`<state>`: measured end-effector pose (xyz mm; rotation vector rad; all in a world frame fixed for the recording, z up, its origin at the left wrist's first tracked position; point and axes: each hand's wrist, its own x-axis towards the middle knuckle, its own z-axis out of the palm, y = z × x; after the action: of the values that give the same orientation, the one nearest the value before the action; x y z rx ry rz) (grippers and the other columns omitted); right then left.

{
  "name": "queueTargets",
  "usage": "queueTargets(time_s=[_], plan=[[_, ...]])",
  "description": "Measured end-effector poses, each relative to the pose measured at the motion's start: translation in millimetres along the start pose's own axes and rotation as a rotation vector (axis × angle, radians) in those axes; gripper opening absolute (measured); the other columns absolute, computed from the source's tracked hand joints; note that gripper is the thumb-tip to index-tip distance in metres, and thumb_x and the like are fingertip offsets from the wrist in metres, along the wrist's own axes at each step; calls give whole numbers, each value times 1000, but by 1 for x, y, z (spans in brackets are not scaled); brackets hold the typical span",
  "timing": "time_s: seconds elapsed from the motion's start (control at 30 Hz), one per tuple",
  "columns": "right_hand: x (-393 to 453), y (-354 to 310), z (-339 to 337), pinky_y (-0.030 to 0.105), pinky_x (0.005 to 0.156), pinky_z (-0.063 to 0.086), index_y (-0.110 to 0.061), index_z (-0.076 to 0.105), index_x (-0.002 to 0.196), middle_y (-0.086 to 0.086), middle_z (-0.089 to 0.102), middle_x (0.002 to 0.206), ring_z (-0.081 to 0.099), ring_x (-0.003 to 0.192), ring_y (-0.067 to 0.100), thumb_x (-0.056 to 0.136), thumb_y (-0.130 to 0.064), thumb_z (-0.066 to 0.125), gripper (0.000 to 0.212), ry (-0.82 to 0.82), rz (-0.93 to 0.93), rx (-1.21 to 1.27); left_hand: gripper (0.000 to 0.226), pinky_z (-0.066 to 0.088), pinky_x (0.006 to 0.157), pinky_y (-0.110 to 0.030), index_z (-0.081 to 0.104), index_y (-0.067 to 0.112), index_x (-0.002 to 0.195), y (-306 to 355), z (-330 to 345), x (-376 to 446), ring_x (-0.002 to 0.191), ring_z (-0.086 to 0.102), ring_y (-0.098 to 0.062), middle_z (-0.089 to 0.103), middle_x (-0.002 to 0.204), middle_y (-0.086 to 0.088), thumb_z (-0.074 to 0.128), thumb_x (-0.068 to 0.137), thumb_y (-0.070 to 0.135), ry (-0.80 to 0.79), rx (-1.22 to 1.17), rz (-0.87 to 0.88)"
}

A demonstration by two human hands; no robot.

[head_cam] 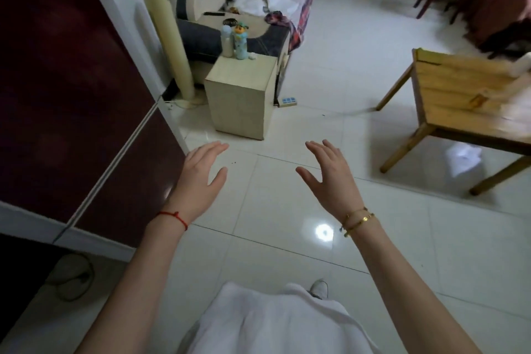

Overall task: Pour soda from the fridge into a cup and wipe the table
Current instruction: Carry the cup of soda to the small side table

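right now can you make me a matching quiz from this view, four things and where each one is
Things:
1. left hand
2. wooden table
3. two bottles
4. gold bracelets

Places:
a. on the small beige cabinet
b. on the right wrist
c. beside the dark red fridge door
d. at the right edge, on the tiled floor

Pairs: 1-c, 2-d, 3-a, 4-b

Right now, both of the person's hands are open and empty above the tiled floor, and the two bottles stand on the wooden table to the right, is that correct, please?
Not quite. In the head view the two bottles stand on the small beige cabinet beside the sofa, not on the wooden table. The left hand and right hand are indeed open and empty above the tiled floor.
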<state>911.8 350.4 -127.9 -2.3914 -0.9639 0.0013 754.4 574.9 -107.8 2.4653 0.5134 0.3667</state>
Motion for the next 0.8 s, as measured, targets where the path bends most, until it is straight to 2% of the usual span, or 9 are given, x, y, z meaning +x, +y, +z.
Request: queueTargets(time_s=[0.17, 0.27, 0.43, 0.57, 0.8], plan=[[-19, 77, -49, 46, 119, 24, -14, 42, 142, 0, 47, 145, 26, 145, 22, 94, -39, 55, 56, 22, 92, -10, 43, 23, 110, -21, 53, 14, 138, 64, 63, 31, 131, 43, -21, 53, 139, -3, 56, 95, 17, -56, -14, 101], [-30, 121, -77, 45, 119, 23, -14, 42, 142, 0, 47, 145, 26, 145, 22, 94, -39, 56, 56, 39, 142, -13, 44, 22, 110, -19, 50, 17, 140, 104, 101, 47, 132, 41, -16, 51, 140, 1, 56, 97, 16, -96, -30, 137], [-52, 196, -119, 39, 121, 18, -15, 44, 140, 0, 50, 142, 29, 143, 22, 94, -42, 54, 55, 68, 218, -42, 45, 28, 116, -30, 48, 21, 142, 168, 161, 74, 136, 38, -15, 49, 144, 3, 55, 97, 19, -163, -55, 206], [-68, 245, -146, 40, 121, 17, -16, 45, 139, 1, 51, 140, 31, 142, 22, 94, -43, 53, 54, 85, 294, -52, 45, 30, 116, -35, 46, 22, 142, 210, 203, 94, 137, 37, -14, 48, 144, 4, 54, 98, 20, -224, -65, 273], [-87, 314, -183, 40, 119, 25, -19, 44, 140, -2, 50, 142, 29, 143, 17, 93, -45, 53, 54, 154, 469, -36, 46, 31, 115, -34, 46, 22, 143, 275, 266, 137, 136, 38, -14, 48, 144, 5, 54, 98, 23, -325, -58, 378]])
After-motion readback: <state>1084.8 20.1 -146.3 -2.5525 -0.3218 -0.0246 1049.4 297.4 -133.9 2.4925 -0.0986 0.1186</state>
